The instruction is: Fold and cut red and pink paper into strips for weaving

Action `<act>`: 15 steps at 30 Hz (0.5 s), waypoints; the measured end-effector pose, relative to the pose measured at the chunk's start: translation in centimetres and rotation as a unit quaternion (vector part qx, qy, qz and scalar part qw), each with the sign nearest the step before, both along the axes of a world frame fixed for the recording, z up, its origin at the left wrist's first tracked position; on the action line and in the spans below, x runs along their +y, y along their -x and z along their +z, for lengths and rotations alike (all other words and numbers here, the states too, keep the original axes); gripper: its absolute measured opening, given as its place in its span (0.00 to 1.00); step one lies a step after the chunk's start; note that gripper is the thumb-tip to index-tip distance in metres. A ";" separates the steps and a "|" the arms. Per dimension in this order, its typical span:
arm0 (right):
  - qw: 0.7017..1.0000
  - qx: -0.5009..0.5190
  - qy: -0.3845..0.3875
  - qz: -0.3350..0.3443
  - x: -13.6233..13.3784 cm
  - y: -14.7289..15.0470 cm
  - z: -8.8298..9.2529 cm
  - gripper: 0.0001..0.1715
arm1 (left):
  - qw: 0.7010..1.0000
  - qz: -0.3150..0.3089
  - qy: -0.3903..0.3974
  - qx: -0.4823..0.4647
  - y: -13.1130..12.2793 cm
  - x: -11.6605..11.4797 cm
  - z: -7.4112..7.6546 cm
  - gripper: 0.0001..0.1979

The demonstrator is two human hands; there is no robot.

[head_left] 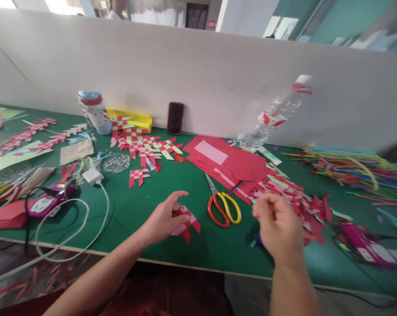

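Observation:
My left hand [163, 218] rests low over the green table [135, 206] and pinches a small woven red-and-white paper fish [187, 223] between thumb and fingers. My right hand [277, 226] hovers to the right, blurred by motion, its fingers curled; whether it holds anything I cannot make out. Orange-and-yellow scissors [223, 204] lie between the two hands. A pile of red and white paper scraps [290, 197] lies just beyond my right hand.
Red paper sheets [231, 164], several finished woven fish [145, 147], a phone [175, 117] leaning on the white partition, a tilted water bottle [273, 114], a capped jar [94, 112], coloured strips [352, 169] at right, a charger with white cable [93, 176] at left.

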State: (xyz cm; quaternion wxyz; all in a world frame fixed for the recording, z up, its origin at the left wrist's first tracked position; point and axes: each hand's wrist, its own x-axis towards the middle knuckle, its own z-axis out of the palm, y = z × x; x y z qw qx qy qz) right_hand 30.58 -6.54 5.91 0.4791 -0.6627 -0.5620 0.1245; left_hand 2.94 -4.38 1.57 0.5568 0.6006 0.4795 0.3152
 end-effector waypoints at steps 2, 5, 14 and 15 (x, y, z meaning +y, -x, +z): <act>1.000 -0.001 -0.008 -0.023 -1.5 -0.4 0.1 0.18 | 0.998 -0.002 -0.026 0.051 0.3 -0.2 0.0 0.27; 0.987 0.020 -0.072 -0.142 -4.7 -2.9 1.1 0.16 | 0.996 0.005 -0.029 0.079 1.2 -0.2 -0.6 0.26; 0.920 -0.162 0.224 -0.276 -16.3 -14.0 -2.7 0.18 | 0.998 -0.009 0.004 0.060 1.3 -0.1 -2.8 0.27; 0.914 -0.189 0.243 -0.265 -17.4 -15.2 -4.2 0.20 | 0.998 -0.004 0.009 0.056 1.2 -0.2 -2.8 0.27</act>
